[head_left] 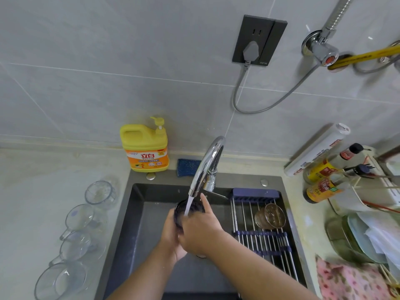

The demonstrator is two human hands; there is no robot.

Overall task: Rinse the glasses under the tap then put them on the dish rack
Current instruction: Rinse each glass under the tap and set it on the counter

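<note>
Grey tiles are backing a pale bench [32, 191] where clear glasses [75, 245] are waiting in a row at far left, well apart from the dish rack. A yellow soap bottle [145, 148] is standing at the back corner of the dark sink [138, 213].

Water is running from the tap [207, 163] into a dark glass [179, 215] that is being held over the basin, just under the spout. The left hand [170, 234] is curling round the glass from below and gripping it. The right hand [201, 228] is lying over the near side with its forefinger stretched straight towards the spout; whether its other fingers are wrapping the glass cannot be told.

The risks, as judged from here: the wet glass could be slipping through wet fingers and dropping onto the hard basin, and its rim is sitting close enough to the spout to be knocking against it if lifted carelessly.

At right, a brown glass [271, 215] is already lying on the dish rack [259, 234] spanning the sink. A hurried move across could be bumping glass against glass. Sauce bottles [322, 189] are crowding the bench beyond.
</note>
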